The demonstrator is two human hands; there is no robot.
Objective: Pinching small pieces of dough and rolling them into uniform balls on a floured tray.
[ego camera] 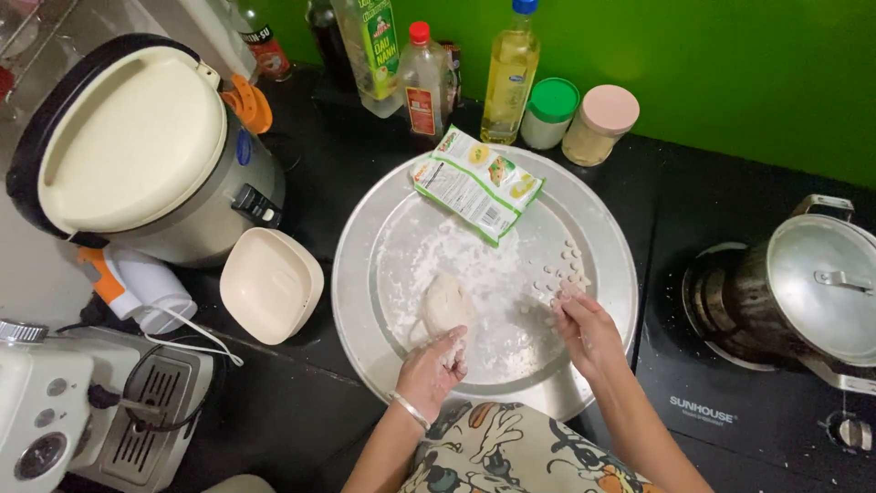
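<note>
On the counter: a large round metal tray (365,301) sits at the centre of a dark worktop, seen from above, dusted with white flour.
Dough: a pale dough lump (446,304) lies on the flour just left of the tray's middle.
Left hand: the left hand (432,367) is loosely curled, its fingertips touching the near edge of the dough lump; a thin bracelet circles the wrist.
Right hand: the right hand (587,327) hovers over the tray's right side, fingers pinched together on something small; what it grips is too tiny to tell.
Small pieces: a cluster of small dough balls (558,267) lies in rows on the tray, just beyond the right hand.
Packet: a green and white packet (477,183) rests flat on the tray's far rim.
Left of tray: a rice cooker (137,146) with a cream lid, and a cream square dish (271,284).
Behind tray: oil bottles and two lidded jars (577,117) against a green wall.
Right: a lidded metal pot (808,288) on a burner.
</note>
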